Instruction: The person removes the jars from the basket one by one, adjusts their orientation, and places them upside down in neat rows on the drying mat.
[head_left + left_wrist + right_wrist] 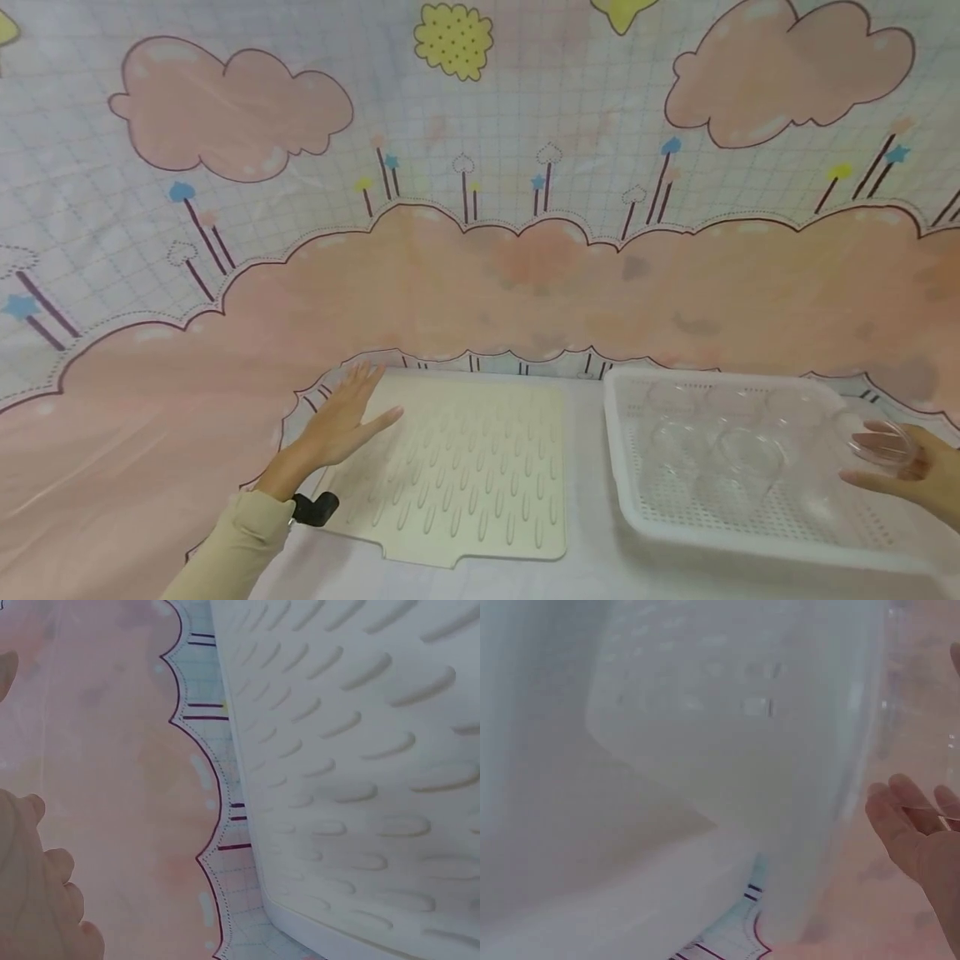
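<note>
My left hand (341, 429) is spread with its thumb out, over the left edge of a cream ridged drainer board (480, 450). Nothing is in its grasp. In the left wrist view, the board's raised ridges (409, 825) fill the right side, with fingertips (60, 866) at the lower left. At the right end of a white perforated basket (626, 467), my right hand (926, 467) holds a clear round cup (881, 442), its fingers showing through the clear wall. Several similar clear cups (750, 454) stand inside the basket. The right wrist view catches the right hand (922, 832) at its edge.
A white surface (588, 500) lies under the board and basket, with a strip of it between them. Behind them rises a cloth backdrop (480, 283) printed with peach clouds. A black wrist camera (317, 508) sits on my left wrist, below a beige sleeve.
</note>
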A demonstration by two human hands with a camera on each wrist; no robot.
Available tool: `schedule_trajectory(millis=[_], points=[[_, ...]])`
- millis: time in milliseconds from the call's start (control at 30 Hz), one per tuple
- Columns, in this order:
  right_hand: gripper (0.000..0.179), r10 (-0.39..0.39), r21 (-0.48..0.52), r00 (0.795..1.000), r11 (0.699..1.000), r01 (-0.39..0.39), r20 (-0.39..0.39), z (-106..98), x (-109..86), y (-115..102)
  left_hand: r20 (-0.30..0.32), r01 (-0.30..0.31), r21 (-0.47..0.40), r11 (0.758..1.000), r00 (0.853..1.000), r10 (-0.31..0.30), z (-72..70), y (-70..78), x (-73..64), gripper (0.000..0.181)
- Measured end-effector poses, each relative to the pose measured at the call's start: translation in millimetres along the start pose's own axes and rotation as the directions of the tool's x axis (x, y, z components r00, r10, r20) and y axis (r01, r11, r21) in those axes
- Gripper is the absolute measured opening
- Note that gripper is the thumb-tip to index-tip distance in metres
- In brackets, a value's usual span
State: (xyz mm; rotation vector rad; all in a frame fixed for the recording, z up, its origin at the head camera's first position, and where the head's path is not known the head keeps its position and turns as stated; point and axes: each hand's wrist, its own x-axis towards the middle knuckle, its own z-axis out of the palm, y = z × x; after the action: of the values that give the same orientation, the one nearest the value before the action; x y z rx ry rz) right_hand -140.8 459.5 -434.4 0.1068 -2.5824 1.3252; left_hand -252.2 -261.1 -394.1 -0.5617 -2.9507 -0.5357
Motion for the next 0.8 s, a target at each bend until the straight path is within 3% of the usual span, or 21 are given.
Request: schedule_trajectory(millis=[200,333,533,800], points=[[0.075,0.014,-0.084,1.000,0.996,-0.016,-0.020,-5,-0.2,-8,-0.005,-0.044,-0.016,0.999,0.999,0.044,-2.2,10.3,5.2,0.086],[0.081,-0.019,-0.079,1.000,0.997,0.018,-0.020,-6,1.5,-19,0.002,-0.080,-0.032,0.996,0.997,0.080,-6.6,19.2,10.4,0.086],[0.073,-0.045,-0.084,0.998,0.996,0.041,-0.043,-6,7.4,-36,0.020,-0.090,-0.048,0.995,0.996,0.091,-13.3,34.2,13.3,0.088],[0.079,-0.078,-0.089,0.995,0.993,0.072,-0.064,-8,6.6,-47,0.028,-0.154,-0.079,0.985,0.987,0.157,-11.6,54.0,15.1,0.088]])
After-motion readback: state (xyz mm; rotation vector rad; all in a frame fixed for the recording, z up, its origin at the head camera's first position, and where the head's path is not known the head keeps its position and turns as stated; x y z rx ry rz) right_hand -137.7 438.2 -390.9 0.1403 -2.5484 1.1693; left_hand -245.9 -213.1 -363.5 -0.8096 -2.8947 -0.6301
